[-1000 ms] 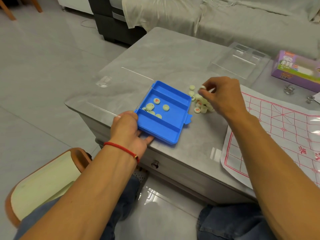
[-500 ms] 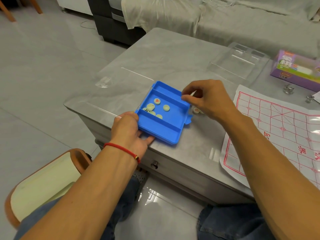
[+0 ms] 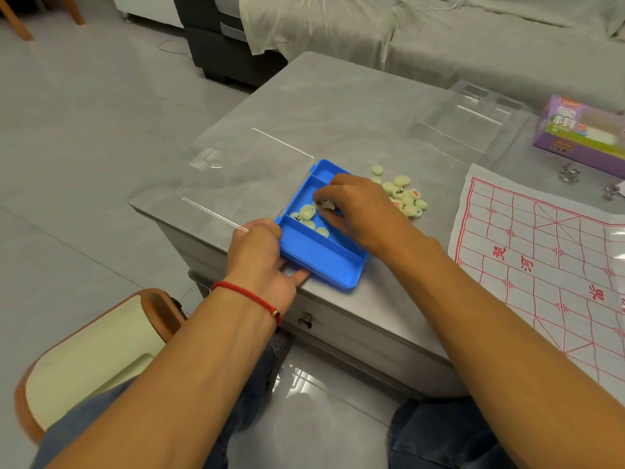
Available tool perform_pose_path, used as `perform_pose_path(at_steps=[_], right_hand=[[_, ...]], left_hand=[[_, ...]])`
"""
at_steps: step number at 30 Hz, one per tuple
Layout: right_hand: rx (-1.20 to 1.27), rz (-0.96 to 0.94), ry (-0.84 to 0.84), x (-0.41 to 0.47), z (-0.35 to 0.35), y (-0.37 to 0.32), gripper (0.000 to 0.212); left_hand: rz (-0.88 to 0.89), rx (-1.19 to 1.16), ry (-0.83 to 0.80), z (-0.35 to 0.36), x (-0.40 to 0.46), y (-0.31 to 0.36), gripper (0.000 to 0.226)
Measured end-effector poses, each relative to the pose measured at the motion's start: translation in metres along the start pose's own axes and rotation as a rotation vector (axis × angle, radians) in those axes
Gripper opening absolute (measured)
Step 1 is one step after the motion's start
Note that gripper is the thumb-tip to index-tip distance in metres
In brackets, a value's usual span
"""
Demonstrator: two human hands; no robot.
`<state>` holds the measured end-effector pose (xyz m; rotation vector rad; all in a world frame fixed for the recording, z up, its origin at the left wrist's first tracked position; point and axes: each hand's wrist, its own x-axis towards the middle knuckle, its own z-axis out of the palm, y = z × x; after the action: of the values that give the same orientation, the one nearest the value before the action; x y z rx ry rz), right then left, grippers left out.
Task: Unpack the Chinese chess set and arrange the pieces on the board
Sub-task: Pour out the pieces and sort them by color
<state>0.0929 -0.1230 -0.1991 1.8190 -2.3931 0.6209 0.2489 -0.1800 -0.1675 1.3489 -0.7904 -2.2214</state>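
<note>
A blue plastic tray (image 3: 324, 262) with dividers lies near the table's front left corner. Several pale round chess pieces (image 3: 306, 214) remain in its middle compartment. My left hand (image 3: 262, 255) grips the tray's near left corner, thumb on the rim. My right hand (image 3: 358, 208) reaches into the tray with curled fingers pinching pieces. A pile of pieces (image 3: 404, 196) lies on the table just right of the tray. The paper board (image 3: 548, 262) with red grid lines is spread at the right.
A clear plastic lid (image 3: 236, 174) lies left of the tray, a second clear cover (image 3: 470, 120) at the back. A purple box (image 3: 581, 133) and small metal rings (image 3: 570, 172) sit far right. A sofa stands behind; a stool (image 3: 91, 360) is at my left knee.
My right hand moved from the pile on the table leftwards into the blue tray and closed on pieces there. The left hand kept its hold on the tray.
</note>
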Motion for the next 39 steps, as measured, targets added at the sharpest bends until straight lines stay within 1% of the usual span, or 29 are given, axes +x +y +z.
perform_pose_path(at_steps=[3, 4, 6, 8, 10, 13, 14, 16, 17, 19, 21, 23, 25, 28, 30, 34, 39], right_hand=[[0.016, -0.008, -0.048, 0.001, 0.000, -0.001, 0.012], [0.034, 0.001, -0.041, 0.001, -0.004, -0.001, 0.011], [0.058, 0.034, 0.026, 0.002, -0.013, 0.002, 0.012], [0.062, 0.121, 0.121, 0.003, -0.026, 0.014, 0.015], [0.021, 0.265, 0.158, -0.002, -0.040, 0.033, 0.019], [-0.034, 0.471, 0.062, -0.017, -0.049, 0.060, 0.023], [-0.028, 0.519, 0.021, -0.022, -0.049, 0.065, 0.025], [-0.021, 0.557, -0.021, -0.027, -0.049, 0.070, 0.028], [-0.028, 0.556, -0.018, -0.028, -0.049, 0.070, 0.029], [-0.053, 0.517, 0.045, -0.026, -0.052, 0.065, 0.027], [-0.017, 0.414, 0.097, -0.021, -0.053, 0.052, 0.019], [0.155, 0.253, 0.028, -0.014, -0.051, 0.031, 0.016], [0.306, 0.120, -0.083, -0.010, -0.043, 0.011, 0.021], [0.264, -0.001, -0.168, -0.003, -0.022, -0.008, 0.034], [0.234, -0.043, -0.184, 0.000, -0.012, -0.013, 0.037], [0.224, -0.072, -0.199, 0.001, -0.007, -0.018, 0.027], [0.213, -0.069, -0.211, 0.000, -0.010, -0.014, 0.024]], left_hand=[[-0.008, -0.006, -0.005, -0.001, 0.000, 0.000, 0.022], [-0.005, -0.006, -0.007, -0.002, 0.000, 0.001, 0.022], [0.003, -0.004, -0.001, -0.004, 0.002, 0.003, 0.023], [0.006, -0.009, 0.014, -0.006, 0.003, 0.004, 0.022], [0.008, -0.020, 0.034, -0.008, 0.005, 0.006, 0.021], [0.009, -0.032, 0.058, -0.010, 0.009, 0.009, 0.020], [0.006, -0.030, 0.063, -0.010, 0.010, 0.010, 0.020], [0.005, -0.021, 0.070, -0.010, 0.010, 0.010, 0.022], [0.009, -0.017, 0.073, -0.009, 0.011, 0.010, 0.023], [0.019, -0.007, 0.077, -0.009, 0.011, 0.008, 0.022], [0.023, -0.011, 0.076, -0.008, 0.011, 0.007, 0.022], [0.028, -0.015, 0.074, -0.007, 0.010, 0.006, 0.021], [0.030, -0.009, 0.063, -0.008, 0.010, 0.005, 0.023], [0.031, 0.011, 0.039, -0.009, 0.011, 0.005, 0.033], [0.027, 0.018, 0.040, -0.009, 0.011, 0.005, 0.033], [0.011, 0.016, 0.038, -0.009, 0.011, 0.005, 0.022], [-0.008, 0.002, 0.039, -0.009, 0.012, 0.006, 0.018]])
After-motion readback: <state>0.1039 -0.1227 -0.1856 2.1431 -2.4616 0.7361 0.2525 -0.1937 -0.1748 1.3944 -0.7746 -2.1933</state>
